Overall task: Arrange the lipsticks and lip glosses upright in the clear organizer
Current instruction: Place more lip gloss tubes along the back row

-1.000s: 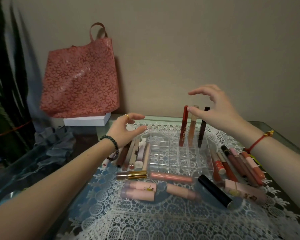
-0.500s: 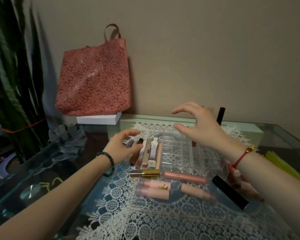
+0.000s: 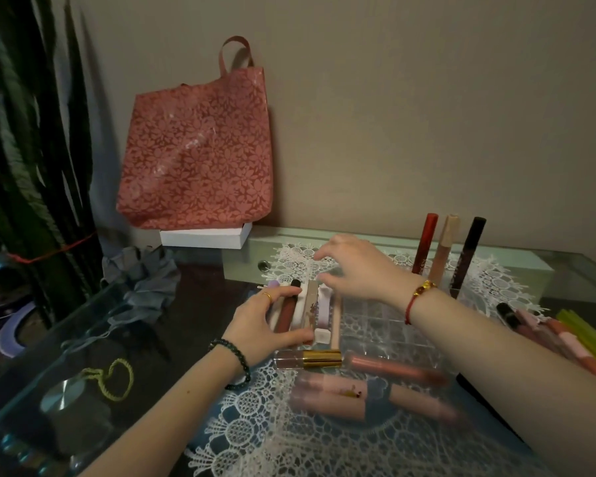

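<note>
Glass table (image 3: 565, 270), pink tote (image 3: 197, 149) behind; right hand (image 3: 358, 266) overhangs clear organizer (image 3: 375, 320).

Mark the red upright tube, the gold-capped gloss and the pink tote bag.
red upright tube (image 3: 425, 244): head view, middle of its barrel.
gold-capped gloss (image 3: 309, 359): head view, inner end of the gold cap.
pink tote bag (image 3: 197, 149): head view, centre of the front panel.

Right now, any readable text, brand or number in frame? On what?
None can be read.
Tall red upright tube: pale lettering down its side, too blurred.
Tall dark upright tube: faint marks, too blurred.
Pale pink lying tube: small gold mark, blurred, not legible.
</note>
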`<state>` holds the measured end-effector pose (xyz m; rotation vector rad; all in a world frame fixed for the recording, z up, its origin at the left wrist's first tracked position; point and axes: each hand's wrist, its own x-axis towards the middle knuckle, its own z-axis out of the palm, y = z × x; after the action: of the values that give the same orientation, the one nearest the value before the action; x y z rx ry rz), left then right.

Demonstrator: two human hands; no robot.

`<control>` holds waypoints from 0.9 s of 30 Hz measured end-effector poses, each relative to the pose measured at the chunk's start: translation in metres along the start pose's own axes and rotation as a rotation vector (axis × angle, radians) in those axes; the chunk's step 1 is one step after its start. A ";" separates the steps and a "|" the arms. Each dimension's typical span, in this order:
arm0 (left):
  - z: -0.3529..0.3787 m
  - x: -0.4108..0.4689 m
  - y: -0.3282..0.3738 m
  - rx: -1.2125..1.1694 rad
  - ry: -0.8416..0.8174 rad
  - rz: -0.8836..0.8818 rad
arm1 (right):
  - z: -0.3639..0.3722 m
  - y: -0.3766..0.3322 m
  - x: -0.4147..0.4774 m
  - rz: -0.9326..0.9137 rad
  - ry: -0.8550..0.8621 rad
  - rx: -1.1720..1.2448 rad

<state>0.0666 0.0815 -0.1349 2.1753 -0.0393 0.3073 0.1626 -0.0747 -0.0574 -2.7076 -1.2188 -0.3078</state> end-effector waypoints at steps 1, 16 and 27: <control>0.000 0.000 -0.001 0.021 0.000 0.006 | 0.002 0.000 0.007 0.000 -0.032 -0.055; 0.001 0.001 -0.005 0.337 0.006 0.184 | 0.026 -0.010 0.043 0.108 -0.320 -0.264; 0.002 0.000 0.000 0.409 0.035 0.180 | 0.016 -0.009 0.031 0.092 0.033 0.219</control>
<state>0.0673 0.0800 -0.1356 2.5770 -0.1662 0.4907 0.1779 -0.0430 -0.0647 -2.5506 -1.0480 -0.1937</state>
